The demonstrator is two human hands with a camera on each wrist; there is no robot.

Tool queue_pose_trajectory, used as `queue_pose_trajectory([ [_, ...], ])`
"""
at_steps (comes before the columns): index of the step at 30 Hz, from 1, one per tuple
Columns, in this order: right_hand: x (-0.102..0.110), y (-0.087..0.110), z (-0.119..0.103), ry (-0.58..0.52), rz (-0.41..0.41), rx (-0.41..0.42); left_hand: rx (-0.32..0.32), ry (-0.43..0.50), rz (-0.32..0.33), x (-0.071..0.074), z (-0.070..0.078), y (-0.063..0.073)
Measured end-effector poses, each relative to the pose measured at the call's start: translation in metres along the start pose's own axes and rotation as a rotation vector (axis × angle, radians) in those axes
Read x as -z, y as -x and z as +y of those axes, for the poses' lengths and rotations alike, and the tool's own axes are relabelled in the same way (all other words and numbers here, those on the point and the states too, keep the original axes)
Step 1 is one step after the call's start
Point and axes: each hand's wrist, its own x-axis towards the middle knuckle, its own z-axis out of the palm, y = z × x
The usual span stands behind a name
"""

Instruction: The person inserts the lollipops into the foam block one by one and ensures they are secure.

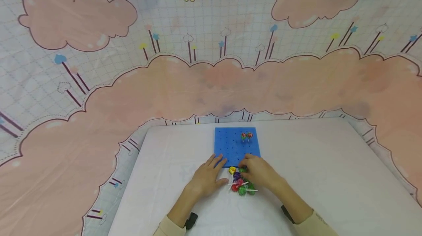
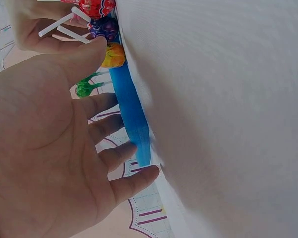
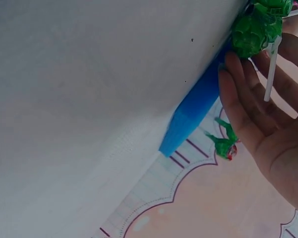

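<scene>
A blue board with small holes (image 1: 227, 144) lies on the table. My left hand (image 1: 206, 179) rests with spread, nearly straight fingers at its front left edge, the thumb pointing at a pile of wrapped lollipops. In the pile are yellow (image 1: 232, 170), purple (image 1: 236, 176), red (image 1: 234, 187) and green (image 1: 242, 190) lollipops with white sticks. My right hand (image 1: 258, 170) bends over the pile's right side at the board's front edge, thumb and forefinger around a green lollipop (image 1: 243, 169). In the right wrist view, green lollipops (image 3: 250, 37) partly hide its fingertips.
Two lollipops with red and green wrappers (image 1: 247, 136) stand upright in the board's back right part. The white table (image 1: 313, 163) reaches back to a hanging cloth with pink clouds (image 1: 230, 86). Dark bands (image 1: 191, 221) sit at both wrists.
</scene>
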Motion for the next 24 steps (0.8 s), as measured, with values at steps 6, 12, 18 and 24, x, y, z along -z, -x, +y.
queue_pose_trajectory([
  [6,-0.0011,-0.0004,-0.0001,0.0,-0.006,-0.009,0.008,-0.005,-0.009,0.0019,0.0026,0.0009],
  [12,-0.0023,-0.002,0.0011,-0.023,-0.01,0.003,0.01,-0.011,0.0,0.0022,0.003,0.0003],
  [18,-0.0005,-0.0024,0.0027,-0.04,-0.013,0.025,0.012,-0.025,-0.001,-0.0015,0.0011,-0.0009],
  [24,0.0016,-0.0023,0.0033,-0.045,-0.007,0.046,-0.003,-0.027,0.018,-0.004,-0.0001,-0.0008],
])
